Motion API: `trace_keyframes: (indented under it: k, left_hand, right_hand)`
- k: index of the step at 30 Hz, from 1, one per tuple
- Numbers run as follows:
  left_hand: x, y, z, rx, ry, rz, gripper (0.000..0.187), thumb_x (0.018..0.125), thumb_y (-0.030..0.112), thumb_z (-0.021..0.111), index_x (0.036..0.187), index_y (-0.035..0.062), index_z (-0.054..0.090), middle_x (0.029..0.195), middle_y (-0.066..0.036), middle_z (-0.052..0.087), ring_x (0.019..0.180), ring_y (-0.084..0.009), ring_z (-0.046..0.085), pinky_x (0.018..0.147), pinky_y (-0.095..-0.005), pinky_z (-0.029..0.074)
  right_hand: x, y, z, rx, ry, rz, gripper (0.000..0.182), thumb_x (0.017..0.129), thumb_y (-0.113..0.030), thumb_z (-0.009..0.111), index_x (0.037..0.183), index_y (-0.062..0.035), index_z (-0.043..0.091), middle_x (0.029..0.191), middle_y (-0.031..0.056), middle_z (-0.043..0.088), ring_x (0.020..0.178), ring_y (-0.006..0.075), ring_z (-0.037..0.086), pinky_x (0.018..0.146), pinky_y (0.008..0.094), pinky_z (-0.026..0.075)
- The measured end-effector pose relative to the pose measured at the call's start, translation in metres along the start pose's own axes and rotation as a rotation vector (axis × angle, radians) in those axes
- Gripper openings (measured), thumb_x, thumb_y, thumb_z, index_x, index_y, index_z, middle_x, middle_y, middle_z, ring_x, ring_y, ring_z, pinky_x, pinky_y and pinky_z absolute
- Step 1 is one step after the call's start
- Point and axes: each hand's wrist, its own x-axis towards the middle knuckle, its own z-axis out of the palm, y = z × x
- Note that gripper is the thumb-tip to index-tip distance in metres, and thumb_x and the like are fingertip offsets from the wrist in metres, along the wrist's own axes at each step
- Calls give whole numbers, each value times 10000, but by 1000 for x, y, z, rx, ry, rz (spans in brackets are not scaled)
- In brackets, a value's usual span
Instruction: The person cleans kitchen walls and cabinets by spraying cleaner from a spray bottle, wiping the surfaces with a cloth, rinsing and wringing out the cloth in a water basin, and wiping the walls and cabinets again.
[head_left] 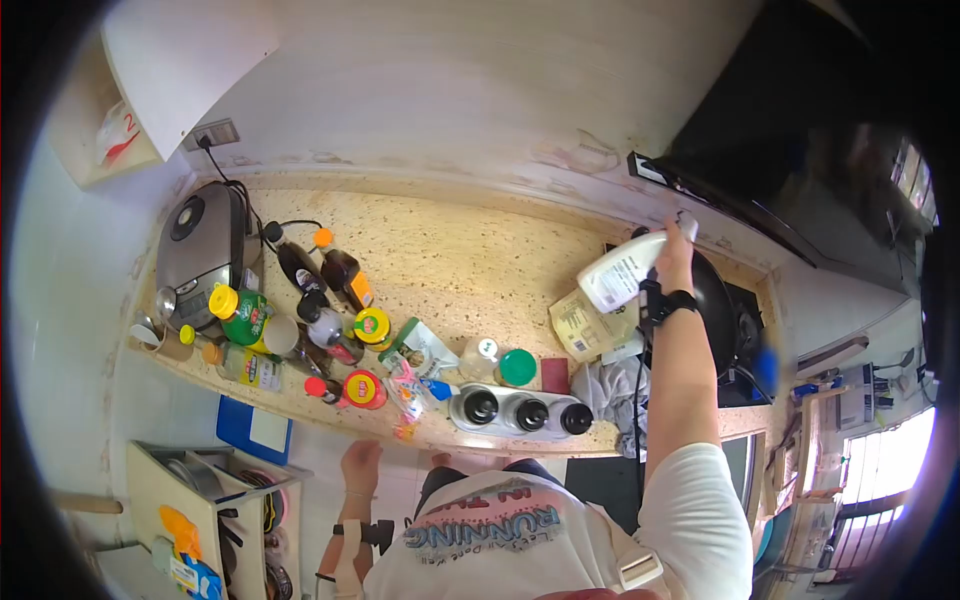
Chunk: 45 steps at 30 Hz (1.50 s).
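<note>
My right hand [676, 258] is closed around the neck of a white spray bottle [615, 276], near its grey top. The bottle leans with its base toward the left, over a beige printed pouch [588, 325] on the counter. Just right of that hand sits a dark wok [712, 300] on the stove, partly hidden by my forearm. My left hand [360, 464] hangs low by the counter's front edge, fingers loosely bent and nothing visible in it.
Bottles and jars crowd the counter's left half, near a grey rice cooker [200, 240]. A white rack with black-topped jars [527, 412] stands along the front edge beside a grey cloth [608, 395]. A shelf unit [205, 510] is below left; a dark range hood [800, 130] hangs upper right.
</note>
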Motion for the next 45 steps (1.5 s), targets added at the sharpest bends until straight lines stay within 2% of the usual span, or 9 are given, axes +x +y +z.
trace_keyframes:
  k: [3, 10, 18, 23, 26, 29, 32, 39, 45]
  left_hand:
    - [-20, 18, 30, -64, -13, 22, 133, 742, 62, 640, 857, -2, 619, 747, -52, 616, 687, -104, 566, 646, -239, 463]
    - [-108, 20, 100, 118, 42, 5, 95, 775, 62, 617, 861, 22, 625, 660, -20, 597, 612, -77, 531, 579, -221, 439]
    - [-166, 33, 130, 144, -68, -26, 71, 795, 76, 613, 839, 20, 613, 665, -17, 596, 589, -55, 510, 543, -205, 424]
    - [-143, 37, 127, 285, -207, 26, 99, 795, 82, 624, 869, 18, 611, 680, -4, 588, 617, -50, 517, 572, -192, 431]
    - [-139, 47, 131, 207, -212, 63, 107, 795, 90, 625, 876, 21, 613, 672, -3, 582, 607, -51, 509, 563, -198, 429]
    - [-147, 34, 126, 155, -218, 60, 113, 794, 91, 628, 876, 15, 611, 684, -10, 594, 619, -59, 526, 571, -205, 439]
    - [-164, 3, 111, 162, -186, -17, 110, 796, 89, 624, 875, 13, 610, 708, -25, 611, 646, -68, 549, 593, -210, 451]
    - [-199, -37, 79, -8, -75, -121, 123, 786, 96, 627, 875, 14, 608, 755, -60, 629, 682, -104, 582, 637, -238, 473]
    - [-182, -38, 84, -85, -184, -99, 154, 792, 83, 626, 923, 7, 592, 808, -48, 623, 735, -89, 577, 682, -225, 476]
  right_hand:
    - [-8, 18, 13, 38, 53, 52, 365, 747, -166, 684, 1026, -20, 500, 748, 130, 596, 606, 260, 599, 535, 391, 495]
    - [-37, 22, 43, -92, -454, 241, 438, 802, -317, 649, 1082, -27, 479, 923, 108, 599, 703, 216, 593, 605, 356, 493]
    - [-120, -59, 61, -117, -990, -24, 418, 761, -280, 693, 1057, -30, 536, 929, 93, 581, 764, 181, 581, 641, 297, 483]
    - [-149, -60, 70, -622, -1040, -121, 242, 680, -127, 650, 906, -52, 608, 762, 42, 603, 650, 118, 578, 609, 272, 461]
    - [-140, 8, 70, -1017, -1177, -190, 308, 611, -198, 667, 887, -63, 636, 783, 94, 642, 680, 199, 613, 635, 316, 475]
    - [-156, 57, 67, -1431, -1062, -356, 407, 542, -253, 677, 903, -68, 653, 842, 169, 647, 771, 322, 621, 685, 384, 485]
    - [-174, 80, 75, -1627, -1140, -327, 405, 519, -232, 684, 890, -71, 661, 852, 182, 644, 808, 327, 619, 705, 387, 487]
    - [-171, 95, 99, -1493, -1072, -333, 334, 528, -207, 677, 826, -57, 655, 794, 169, 644, 747, 290, 623, 689, 358, 486]
    - [-167, 13, 103, -763, -1017, -154, 273, 661, -72, 622, 932, -50, 607, 835, 18, 609, 784, 120, 574, 721, 271, 448]
